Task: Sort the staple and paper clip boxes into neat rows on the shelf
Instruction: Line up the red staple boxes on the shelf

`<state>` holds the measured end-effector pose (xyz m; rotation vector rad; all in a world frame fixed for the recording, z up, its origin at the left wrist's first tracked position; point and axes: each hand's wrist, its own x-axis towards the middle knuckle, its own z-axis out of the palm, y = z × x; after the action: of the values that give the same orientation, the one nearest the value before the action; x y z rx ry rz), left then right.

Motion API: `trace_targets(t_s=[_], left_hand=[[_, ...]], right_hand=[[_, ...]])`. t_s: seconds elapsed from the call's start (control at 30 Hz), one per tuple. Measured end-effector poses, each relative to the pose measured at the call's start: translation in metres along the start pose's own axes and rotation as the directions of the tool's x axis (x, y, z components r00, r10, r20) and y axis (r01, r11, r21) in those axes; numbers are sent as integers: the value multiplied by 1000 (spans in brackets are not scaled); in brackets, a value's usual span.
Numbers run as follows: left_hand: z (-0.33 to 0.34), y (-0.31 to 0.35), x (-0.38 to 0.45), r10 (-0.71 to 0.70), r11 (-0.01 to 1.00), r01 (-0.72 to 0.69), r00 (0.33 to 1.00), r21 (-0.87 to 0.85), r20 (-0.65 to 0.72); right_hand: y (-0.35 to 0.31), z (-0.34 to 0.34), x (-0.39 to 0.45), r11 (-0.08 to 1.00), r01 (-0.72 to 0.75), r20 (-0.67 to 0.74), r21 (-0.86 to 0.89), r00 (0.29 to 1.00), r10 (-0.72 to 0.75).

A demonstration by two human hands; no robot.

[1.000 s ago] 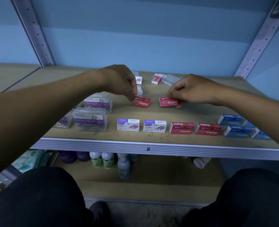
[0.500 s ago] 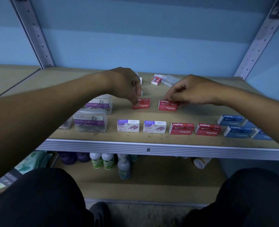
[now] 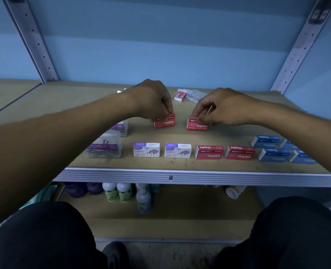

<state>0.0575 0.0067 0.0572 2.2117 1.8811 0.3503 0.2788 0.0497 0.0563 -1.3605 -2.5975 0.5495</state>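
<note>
Wooden shelf [image 3: 180,165] at centre frame, left hand [image 3: 153,100] pinching left red staple box [image 3: 164,122], right hand [image 3: 224,107] pinching right red staple box [image 3: 196,125]

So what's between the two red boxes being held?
Nothing: bare wooden shelf separates the left red staple box from the right one, per the head view.

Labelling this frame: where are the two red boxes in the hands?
Left red box [image 3: 165,122], head view, front label.
Right red box [image 3: 196,125], head view, front label.
</note>
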Motion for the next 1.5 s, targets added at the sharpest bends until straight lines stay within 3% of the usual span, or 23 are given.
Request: trace_targets(t_s=[0.47,1.03,1.5], left_hand=[[7,63,2,221,975,-221,975,-14,-19],[31,84,6,250,968,-247,964,-48,92],[32,79,6,270,963,-269,959,-23,88]], right_hand=[[27,-26,-50,987,12,-72,-158,997,-24],[53,-18,-70,996,-14,-46,-91,999,9],[52,-16,-67,997,3,-30,-75,1000,-6]])
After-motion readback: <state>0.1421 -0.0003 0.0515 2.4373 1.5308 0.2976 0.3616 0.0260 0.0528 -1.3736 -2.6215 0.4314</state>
